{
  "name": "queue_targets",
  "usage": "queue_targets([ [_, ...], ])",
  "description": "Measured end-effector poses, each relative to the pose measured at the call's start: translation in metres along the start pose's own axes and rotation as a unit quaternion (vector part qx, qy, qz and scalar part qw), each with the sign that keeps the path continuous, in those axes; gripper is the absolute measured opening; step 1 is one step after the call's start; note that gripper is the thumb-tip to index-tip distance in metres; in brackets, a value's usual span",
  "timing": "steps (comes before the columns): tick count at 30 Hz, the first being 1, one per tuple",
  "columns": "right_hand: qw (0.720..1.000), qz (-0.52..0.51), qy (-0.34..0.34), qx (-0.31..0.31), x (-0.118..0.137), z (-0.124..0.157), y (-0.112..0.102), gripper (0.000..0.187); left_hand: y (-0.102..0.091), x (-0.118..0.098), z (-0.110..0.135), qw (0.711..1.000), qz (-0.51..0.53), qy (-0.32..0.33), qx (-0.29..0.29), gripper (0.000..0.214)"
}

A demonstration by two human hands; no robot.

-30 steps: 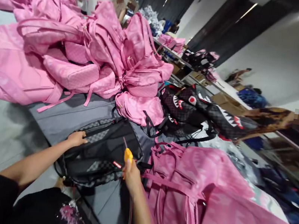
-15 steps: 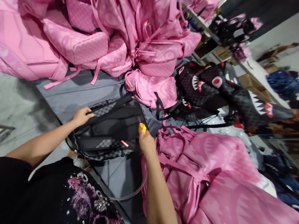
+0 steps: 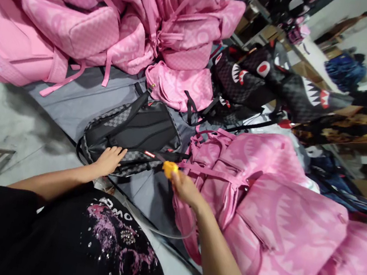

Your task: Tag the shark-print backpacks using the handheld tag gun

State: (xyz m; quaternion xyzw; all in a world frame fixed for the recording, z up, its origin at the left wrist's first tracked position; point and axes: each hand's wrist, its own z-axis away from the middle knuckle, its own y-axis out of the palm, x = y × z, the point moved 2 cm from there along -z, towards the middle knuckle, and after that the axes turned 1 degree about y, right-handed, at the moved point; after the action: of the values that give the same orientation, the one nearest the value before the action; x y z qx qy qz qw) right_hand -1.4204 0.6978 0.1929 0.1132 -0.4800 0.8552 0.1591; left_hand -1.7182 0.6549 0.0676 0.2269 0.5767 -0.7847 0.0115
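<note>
Since half a second ago in the head view, the left hand has slid from the far-left edge of the black checkered backpack to its near edge, and the right hand has drawn off its right end. The left thumb is hidden, so whether that hand pinches the fabric I cannot tell; its fingers lie extended. The right hand is wrapped around a yellow tool, whose thin tip is blurred. Frame edges cut off the pink backpack pile towards 11 o'clock and more pink backpacks towards 4. On the backpack, a red-and-white label is too small to read; white letters on the black shirt resemble "owe". The checkered backpack lies on the grey surface, under the left hand and extending towards its 2 o'clock, and at the right hand's 10 o'clock.
</note>
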Motion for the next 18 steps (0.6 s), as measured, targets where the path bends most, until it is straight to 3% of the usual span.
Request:
queue_targets([
  [4,0.998,-0.054,0.032,-0.017,-0.017,0.033,0.008,0.053,-0.007,0.008,-0.015,0.981,0.17,-0.091,0.01,0.041],
  [5,0.996,-0.081,0.022,0.013,-0.021,0.04,0.011,0.056,-0.01,0.012,-0.021,0.968,0.215,-0.124,0.022,0.04],
  [7,0.988,-0.123,-0.015,0.091,-0.027,0.052,0.018,0.059,-0.015,0.019,-0.03,0.948,0.263,-0.172,0.048,0.057],
  [8,0.988,-0.125,-0.018,0.094,-0.029,0.056,0.019,0.059,-0.016,0.021,-0.033,0.944,0.267,-0.183,0.055,0.064],
  [10,0.995,-0.092,0.009,0.022,-0.032,0.059,0.019,0.057,-0.015,0.016,-0.034,0.94,0.27,-0.2,0.05,0.064],
  [11,0.997,-0.072,0.013,-0.01,-0.031,0.058,0.017,0.057,-0.012,0.011,-0.031,0.941,0.267,-0.204,0.037,0.058],
  [13,0.999,-0.047,-0.012,-0.015,-0.025,0.053,0.015,0.053,-0.004,-0.008,-0.021,0.958,0.22,-0.185,-0.004,0.046],
  [16,0.998,-0.005,0.017,-0.061,-0.023,0.042,0.009,0.048,0.01,-0.039,-0.006,0.993,0.052,-0.1,-0.032,0.054],
  [18,0.998,0.013,0.015,-0.066,-0.025,0.039,0.011,0.047,0.015,-0.049,-0.003,0.997,-0.031,-0.067,-0.014,0.057],
])
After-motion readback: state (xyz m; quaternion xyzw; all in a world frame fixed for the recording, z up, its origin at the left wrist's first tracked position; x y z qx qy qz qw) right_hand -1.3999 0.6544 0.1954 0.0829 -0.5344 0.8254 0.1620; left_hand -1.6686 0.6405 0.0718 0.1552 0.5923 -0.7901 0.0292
